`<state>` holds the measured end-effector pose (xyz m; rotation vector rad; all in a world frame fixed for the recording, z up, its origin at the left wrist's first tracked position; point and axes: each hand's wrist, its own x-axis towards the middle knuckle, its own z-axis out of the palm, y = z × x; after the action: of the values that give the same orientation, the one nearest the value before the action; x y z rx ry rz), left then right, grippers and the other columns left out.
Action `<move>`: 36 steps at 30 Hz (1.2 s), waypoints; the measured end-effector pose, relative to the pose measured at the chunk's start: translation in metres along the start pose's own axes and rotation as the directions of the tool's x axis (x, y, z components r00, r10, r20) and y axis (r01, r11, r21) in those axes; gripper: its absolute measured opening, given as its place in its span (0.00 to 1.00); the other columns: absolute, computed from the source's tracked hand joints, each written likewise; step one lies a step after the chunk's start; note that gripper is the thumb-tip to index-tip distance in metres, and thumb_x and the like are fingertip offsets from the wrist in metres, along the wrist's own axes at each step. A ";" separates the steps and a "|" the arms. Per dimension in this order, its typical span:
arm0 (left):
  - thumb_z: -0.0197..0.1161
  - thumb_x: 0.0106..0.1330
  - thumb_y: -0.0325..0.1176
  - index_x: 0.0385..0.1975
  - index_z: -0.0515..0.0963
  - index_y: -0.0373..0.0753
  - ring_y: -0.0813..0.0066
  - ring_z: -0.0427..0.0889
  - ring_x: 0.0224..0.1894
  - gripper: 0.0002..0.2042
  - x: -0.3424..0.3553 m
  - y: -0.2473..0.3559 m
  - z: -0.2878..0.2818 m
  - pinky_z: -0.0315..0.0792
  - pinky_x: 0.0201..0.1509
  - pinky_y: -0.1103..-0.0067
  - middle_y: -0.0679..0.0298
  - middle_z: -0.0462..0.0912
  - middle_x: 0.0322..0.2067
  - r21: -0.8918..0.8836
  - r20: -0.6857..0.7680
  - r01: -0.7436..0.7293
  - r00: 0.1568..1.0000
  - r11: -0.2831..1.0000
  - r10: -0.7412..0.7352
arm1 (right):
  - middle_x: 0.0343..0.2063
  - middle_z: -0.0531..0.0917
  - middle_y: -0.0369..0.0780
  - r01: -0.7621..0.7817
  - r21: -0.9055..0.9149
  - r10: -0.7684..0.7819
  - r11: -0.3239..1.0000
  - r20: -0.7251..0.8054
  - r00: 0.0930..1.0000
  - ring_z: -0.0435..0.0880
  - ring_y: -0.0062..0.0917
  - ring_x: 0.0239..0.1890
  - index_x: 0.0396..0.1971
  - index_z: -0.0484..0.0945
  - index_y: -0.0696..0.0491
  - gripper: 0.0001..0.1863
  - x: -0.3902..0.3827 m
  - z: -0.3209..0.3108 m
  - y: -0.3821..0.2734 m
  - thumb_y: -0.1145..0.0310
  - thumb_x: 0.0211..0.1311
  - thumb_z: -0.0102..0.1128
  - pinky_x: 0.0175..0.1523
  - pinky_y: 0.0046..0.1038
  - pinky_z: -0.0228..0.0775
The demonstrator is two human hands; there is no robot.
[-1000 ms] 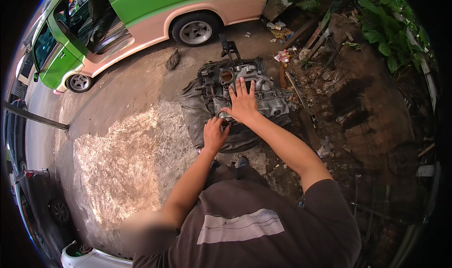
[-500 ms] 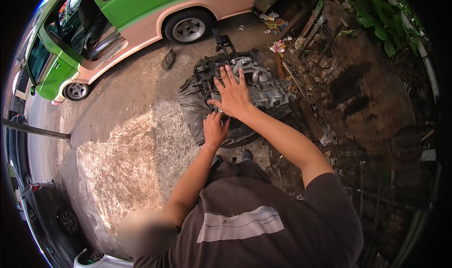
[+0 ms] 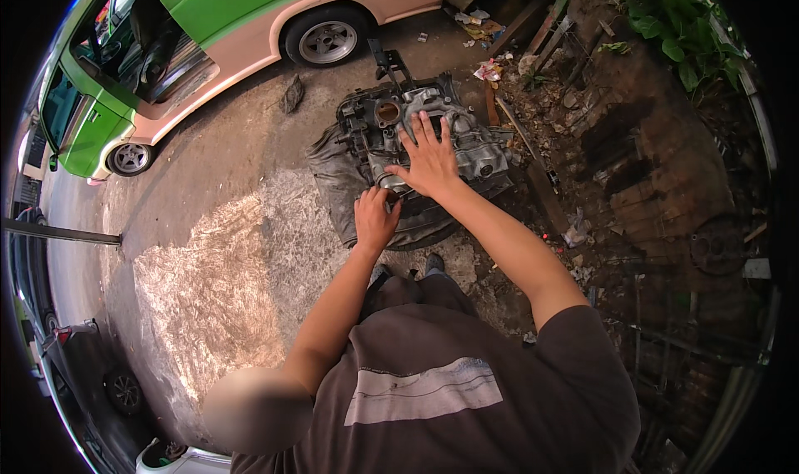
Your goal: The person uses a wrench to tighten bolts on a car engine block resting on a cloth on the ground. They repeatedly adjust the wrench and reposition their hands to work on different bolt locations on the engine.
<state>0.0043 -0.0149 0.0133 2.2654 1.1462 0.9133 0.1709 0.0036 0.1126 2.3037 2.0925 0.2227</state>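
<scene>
A greasy grey metal engine (image 3: pixel 481 159) lies in front of me on a tyre (image 3: pixel 426 239), with a dark, crumpled sheet (image 3: pixel 330 174) sticking out at its left. My right hand (image 3: pixel 432 168) is flat over the middle of the engine, fingers spread and holding nothing. At the engine's near left edge, my left hand (image 3: pixel 376 220) has its fingers bent in beside a small dark part. What those fingers grip is hidden. A round brownish opening (image 3: pixel 388 112) shows on the engine's far side, beyond my right fingertips.
A green and pink van (image 3: pixel 250 37) stands behind the engine at the far left. Wood scraps and litter (image 3: pixel 533 141) cover the ground to the right. A dark car (image 3: pixel 96 366) and a metal pole (image 3: pixel 66 231) are at the left. A dark stone-like lump (image 3: pixel 293 94) lies near the van.
My right hand has shifted to the right across the engine, uncovering the round opening. My left hand stays at the near left edge. The whole view has shifted slightly.
</scene>
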 end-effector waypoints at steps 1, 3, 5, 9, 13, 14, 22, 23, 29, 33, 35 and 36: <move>0.74 0.57 0.33 0.37 0.79 0.41 0.55 0.78 0.44 0.11 -0.001 0.001 0.000 0.68 0.46 0.62 0.61 0.79 0.36 0.004 0.018 0.010 1.000 1.000 -0.010 | 0.79 0.53 0.51 -0.060 0.002 0.060 0.998 0.058 0.997 0.41 0.43 0.83 0.77 0.62 0.49 0.52 -0.001 -0.001 0.003 0.22 0.67 0.35 0.80 0.60 0.23; 0.74 0.58 0.33 0.37 0.80 0.41 0.55 0.78 0.44 0.11 0.000 0.002 0.000 0.68 0.46 0.62 0.61 0.79 0.36 0.006 -0.001 0.009 1.000 1.000 -0.009 | 0.78 0.53 0.53 -0.016 -0.005 0.017 1.000 0.218 0.976 0.42 0.44 0.83 0.76 0.61 0.51 0.55 0.003 -0.005 0.007 0.20 0.65 0.36 0.80 0.61 0.24; 0.73 0.58 0.33 0.37 0.80 0.42 0.57 0.78 0.44 0.10 0.000 0.004 0.000 0.68 0.46 0.63 0.62 0.79 0.36 0.029 0.010 0.006 1.000 1.000 -0.006 | 0.78 0.54 0.52 0.015 0.007 -0.015 1.000 0.087 0.996 0.42 0.44 0.83 0.76 0.61 0.52 0.55 0.009 -0.009 0.005 0.20 0.65 0.37 0.80 0.62 0.24; 0.73 0.58 0.32 0.38 0.81 0.43 0.58 0.78 0.45 0.10 0.000 0.003 0.003 0.68 0.47 0.64 0.62 0.80 0.36 0.026 -0.007 0.004 1.000 1.000 -0.004 | 0.78 0.54 0.51 0.012 0.130 0.004 0.991 -0.122 0.993 0.42 0.44 0.83 0.76 0.62 0.51 0.54 0.012 -0.007 0.002 0.20 0.65 0.38 0.80 0.61 0.24; 0.73 0.58 0.33 0.38 0.81 0.42 0.58 0.79 0.45 0.11 0.001 0.001 0.001 0.68 0.47 0.64 0.62 0.80 0.36 0.026 0.001 -0.004 1.000 1.000 0.004 | 0.78 0.54 0.52 -0.065 0.061 0.068 0.996 -0.054 0.996 0.43 0.44 0.82 0.76 0.63 0.51 0.53 -0.003 0.010 0.010 0.22 0.66 0.40 0.80 0.60 0.25; 0.73 0.58 0.33 0.39 0.81 0.42 0.58 0.79 0.45 0.11 0.004 0.001 0.001 0.68 0.47 0.64 0.62 0.80 0.36 0.034 -0.005 -0.009 1.000 0.999 0.009 | 0.78 0.54 0.52 -0.129 0.001 0.129 0.992 0.071 0.989 0.43 0.45 0.82 0.76 0.63 0.52 0.53 0.000 0.012 0.014 0.22 0.66 0.40 0.80 0.59 0.26; 0.73 0.58 0.32 0.38 0.80 0.41 0.58 0.79 0.45 0.11 0.000 -0.001 0.002 0.68 0.47 0.64 0.63 0.80 0.36 -0.001 -0.009 -0.016 1.000 1.000 0.016 | 0.46 0.81 0.41 0.349 0.016 -0.348 0.937 -0.046 0.936 0.76 0.34 0.55 0.40 0.87 0.49 0.13 -0.050 0.020 0.015 0.56 0.62 0.68 0.61 0.42 0.64; 0.73 0.58 0.32 0.38 0.80 0.41 0.58 0.79 0.45 0.11 0.000 -0.002 0.002 0.68 0.47 0.64 0.63 0.80 0.36 -0.001 -0.011 -0.019 1.000 1.000 0.019 | 0.39 0.82 0.36 0.319 0.031 -0.319 0.947 -0.020 0.948 0.79 0.29 0.50 0.35 0.87 0.46 0.05 -0.054 0.021 0.014 0.65 0.61 0.65 0.55 0.37 0.65; 0.75 0.58 0.33 0.37 0.82 0.41 0.58 0.80 0.45 0.10 -0.005 -0.003 0.004 0.70 0.48 0.64 0.63 0.82 0.37 -0.028 -0.025 0.002 1.000 1.000 -0.003 | 0.31 0.83 0.32 0.354 0.094 -0.344 0.930 -0.110 0.933 0.81 0.26 0.45 0.32 0.88 0.45 0.07 -0.067 0.027 0.018 0.68 0.62 0.62 0.54 0.36 0.66; 0.77 0.57 0.36 0.39 0.81 0.41 0.59 0.81 0.44 0.15 -0.017 0.001 0.006 0.70 0.49 0.65 0.63 0.82 0.37 -0.051 -0.016 0.024 1.000 0.998 -0.025 | 0.32 0.82 0.34 0.307 0.166 -0.290 0.937 -0.119 0.949 0.81 0.27 0.45 0.34 0.89 0.47 0.06 -0.089 0.030 0.025 0.68 0.62 0.63 0.53 0.35 0.66; 0.79 0.56 0.39 0.43 0.79 0.39 0.60 0.81 0.43 0.20 -0.027 0.004 0.008 0.70 0.49 0.66 0.62 0.82 0.37 -0.052 -0.020 0.107 0.994 0.993 -0.108 | 0.32 0.82 0.34 0.259 0.235 -0.226 0.937 -0.158 0.961 0.81 0.28 0.44 0.35 0.89 0.48 0.07 -0.107 0.038 0.023 0.67 0.63 0.64 0.52 0.35 0.66; 0.80 0.55 0.41 0.44 0.78 0.38 0.60 0.81 0.43 0.23 -0.035 0.009 0.010 0.71 0.49 0.66 0.61 0.82 0.37 -0.051 -0.029 0.180 0.983 0.982 -0.182 | 0.33 0.82 0.35 0.182 0.297 -0.159 0.937 -0.100 0.982 0.81 0.29 0.43 0.37 0.89 0.49 0.07 -0.116 0.045 0.020 0.67 0.64 0.64 0.51 0.36 0.65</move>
<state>0.0005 -0.0495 -0.0006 2.0749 1.3062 0.9003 0.1854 -0.1102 0.0602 2.2762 2.5079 -0.0233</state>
